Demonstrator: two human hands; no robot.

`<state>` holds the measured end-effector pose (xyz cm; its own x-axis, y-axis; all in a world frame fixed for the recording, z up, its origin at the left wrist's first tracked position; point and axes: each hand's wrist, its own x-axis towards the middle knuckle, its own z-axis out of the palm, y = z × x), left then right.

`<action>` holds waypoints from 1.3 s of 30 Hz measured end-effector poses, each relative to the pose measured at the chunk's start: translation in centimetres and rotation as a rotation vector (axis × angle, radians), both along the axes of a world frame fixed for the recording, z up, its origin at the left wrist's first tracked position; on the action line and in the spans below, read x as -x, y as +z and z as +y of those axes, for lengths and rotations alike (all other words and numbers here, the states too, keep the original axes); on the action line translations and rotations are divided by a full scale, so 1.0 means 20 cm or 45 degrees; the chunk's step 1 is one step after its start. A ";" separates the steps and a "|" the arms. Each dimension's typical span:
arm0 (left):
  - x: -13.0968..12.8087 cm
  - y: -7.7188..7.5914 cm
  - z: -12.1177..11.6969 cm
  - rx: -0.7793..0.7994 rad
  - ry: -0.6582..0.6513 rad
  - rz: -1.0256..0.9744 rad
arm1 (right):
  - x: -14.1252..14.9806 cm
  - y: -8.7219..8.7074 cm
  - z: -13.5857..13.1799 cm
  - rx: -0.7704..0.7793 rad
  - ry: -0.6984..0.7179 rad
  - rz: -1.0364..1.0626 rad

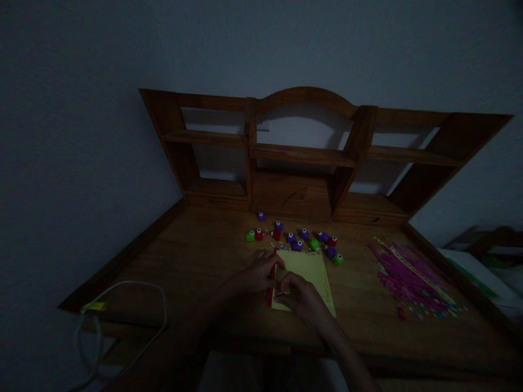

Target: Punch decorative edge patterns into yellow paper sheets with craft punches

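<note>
A pale yellow sheet (307,268) lies on the desk in front of me, with rows of small marks or holes along its top and right edges. My left hand (263,270) is at the sheet's left edge, fingers curled inward; what they grip, if anything, is hidden. Close to it a red strip (268,296) shows along that edge. Over the lower left of the sheet is my right hand (301,298), its fingers bent into a pinch around something small and pale, too dim to name. Beyond the sheet stand several small purple, green (314,245) and red pieces with white eye-like spots.
Pink strips (404,275), a long yellow strip (412,267) and scattered coloured bits lie at the right. A wooden shelf unit (300,156) rises along the back of the desk (183,261). A white cable (163,296) loops over the front left edge. The room is dark.
</note>
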<state>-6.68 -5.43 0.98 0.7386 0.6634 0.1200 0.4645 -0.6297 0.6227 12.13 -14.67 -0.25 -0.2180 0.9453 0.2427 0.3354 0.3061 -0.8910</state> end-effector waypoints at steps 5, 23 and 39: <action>0.00 -0.01 0.01 -0.015 -0.010 -0.012 | 0.00 -0.01 0.01 0.006 0.009 -0.020; 0.00 0.00 0.01 -0.046 -0.005 0.059 | 0.00 -0.01 0.04 0.030 0.071 -0.033; 0.00 -0.03 0.02 0.003 -0.014 0.022 | -0.11 0.07 0.07 0.040 0.245 -0.065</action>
<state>-6.64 -4.94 0.46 0.7475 0.6558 0.1060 0.4682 -0.6333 0.6162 14.32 -13.36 1.22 -0.4067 0.8919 0.1976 0.3185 0.3412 -0.8844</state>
